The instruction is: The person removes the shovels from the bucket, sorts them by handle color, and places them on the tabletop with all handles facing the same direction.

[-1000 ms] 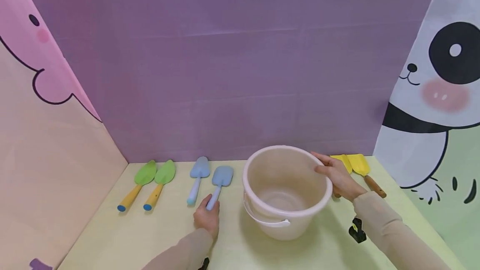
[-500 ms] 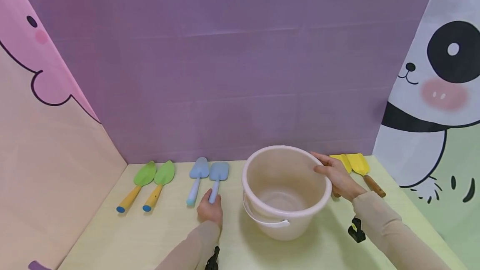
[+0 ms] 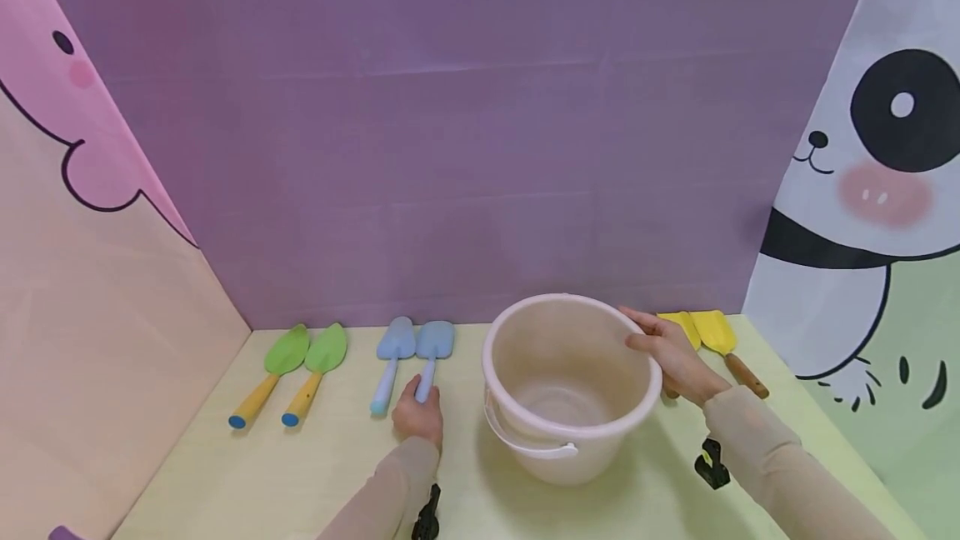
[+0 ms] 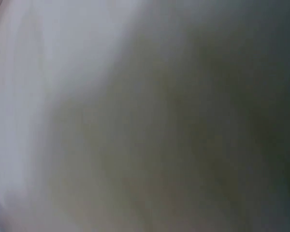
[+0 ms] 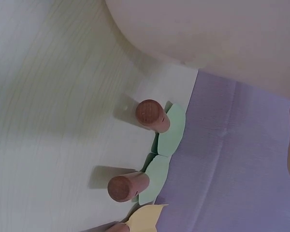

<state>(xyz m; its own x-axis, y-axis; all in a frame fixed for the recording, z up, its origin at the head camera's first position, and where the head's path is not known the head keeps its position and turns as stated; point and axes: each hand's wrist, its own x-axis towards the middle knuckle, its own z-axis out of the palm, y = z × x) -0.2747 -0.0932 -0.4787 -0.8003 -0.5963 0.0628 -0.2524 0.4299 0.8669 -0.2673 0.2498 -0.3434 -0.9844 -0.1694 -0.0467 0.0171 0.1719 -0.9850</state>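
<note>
My left hand pinches the handle of a toy shovel with a square blue blade. The shovel lies flat on the table, its blade up against that of a second blue toy shovel on its left. My right hand grips the right rim of a pale pink bucket, thumb over the edge. The bucket stands tilted toward me, its inside bare, with its white handle hanging at the front left. The left wrist view shows only blurred, shaded tabletop.
Two green trowels with yellow handles lie at the left. Two yellow shovels with brown handles lie at the right, partly behind my right hand. The right wrist view shows two green-bladed trowels beside the bucket. A purple wall closes the back.
My left hand has pushed the blue shovel leftward and a little away from me, straightening it alongside the other blue one. The right hand and bucket have stayed in place.
</note>
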